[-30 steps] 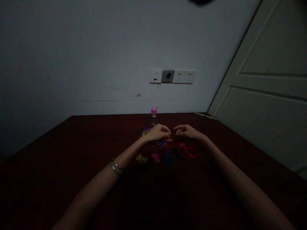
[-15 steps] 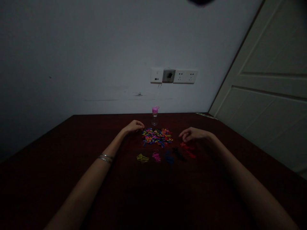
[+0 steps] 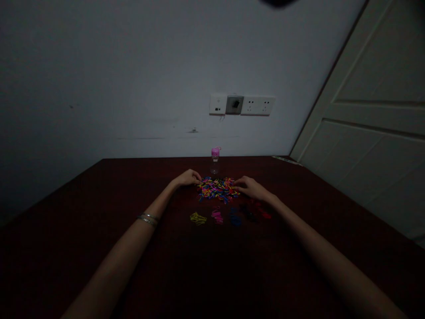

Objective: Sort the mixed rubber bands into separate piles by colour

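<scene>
A mixed pile of small coloured loops, which look like rubber bands (image 3: pixel 217 189), lies on the dark red table (image 3: pixel 186 266). At its left edge is my left hand (image 3: pixel 189 177), with the fingers bent together; whatever they pinch is too small to make out. My right hand (image 3: pixel 251 187) reaches the right edge of the pile, thumb and fingers slightly apart. Nearer to me, sorted by colour, lie a yellow group (image 3: pixel 198 218), a pink group (image 3: pixel 217 215), a blue group (image 3: pixel 235 217), a black group (image 3: pixel 249 212) and a red group (image 3: pixel 263 209), partly beside my right wrist.
Behind the pile stands a clear bottle with a pink cap (image 3: pixel 215 153). The pale wall (image 3: pixel 133 88) rises at the table's back edge and carries sockets (image 3: pixel 257 106). A panelled door (image 3: pixel 372 133) is on the right. The light is dim.
My right hand has moved left, from above the red group to the right edge of the mixed pile. My left hand has stayed nearly in place.
</scene>
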Demonstrator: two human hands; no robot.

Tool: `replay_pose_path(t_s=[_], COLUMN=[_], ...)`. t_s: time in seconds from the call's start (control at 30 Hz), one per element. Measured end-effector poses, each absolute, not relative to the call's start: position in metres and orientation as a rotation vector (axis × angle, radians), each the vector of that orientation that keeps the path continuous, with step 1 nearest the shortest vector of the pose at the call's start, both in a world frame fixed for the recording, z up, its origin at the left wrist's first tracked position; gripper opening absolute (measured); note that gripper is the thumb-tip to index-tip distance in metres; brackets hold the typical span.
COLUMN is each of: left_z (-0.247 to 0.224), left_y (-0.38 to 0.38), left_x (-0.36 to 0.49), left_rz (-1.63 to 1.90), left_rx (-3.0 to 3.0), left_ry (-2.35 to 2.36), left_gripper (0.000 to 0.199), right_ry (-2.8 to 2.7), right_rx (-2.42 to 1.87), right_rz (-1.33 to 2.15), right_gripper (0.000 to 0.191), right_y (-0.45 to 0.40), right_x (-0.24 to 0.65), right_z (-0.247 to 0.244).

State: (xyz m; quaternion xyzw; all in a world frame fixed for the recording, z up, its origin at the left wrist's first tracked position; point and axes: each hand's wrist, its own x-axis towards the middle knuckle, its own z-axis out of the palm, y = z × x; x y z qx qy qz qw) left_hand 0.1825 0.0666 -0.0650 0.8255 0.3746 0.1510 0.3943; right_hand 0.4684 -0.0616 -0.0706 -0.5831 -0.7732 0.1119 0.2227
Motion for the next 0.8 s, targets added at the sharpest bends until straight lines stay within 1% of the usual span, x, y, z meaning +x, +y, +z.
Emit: replay_pose_path(t_s=[0.1, 0.2, 0.57, 0.8], left_z=[-0.067, -0.067, -0.064, -0.060], left_y=[0.067, 0.067, 0.065, 0.063], left_x=[0.183, 0.184, 0.183, 0.181], left_rz=[0.398, 0.410, 0.437, 0.441], left_rx=[2.087, 2.076, 2.027, 2.009], left_ry=[0.954, 0.952, 0.953, 0.976], left_gripper=[0.023, 0.020, 0.015, 0.015], right_ry=[-2.169, -2.148, -2.079, -2.022], right_rx=[-1.592, -1.578, -1.553, -1.522], right_rz=[0.302, 0.308, 0.396, 0.517], right_gripper=[0.023, 0.019, 0.018, 0.024], right_y=[-0.064, -0.063, -0.063, -0.060], right_x=[0.465, 0.466, 0.470, 0.479], right_z=[-0.070, -0.072, -0.075, -0.076])
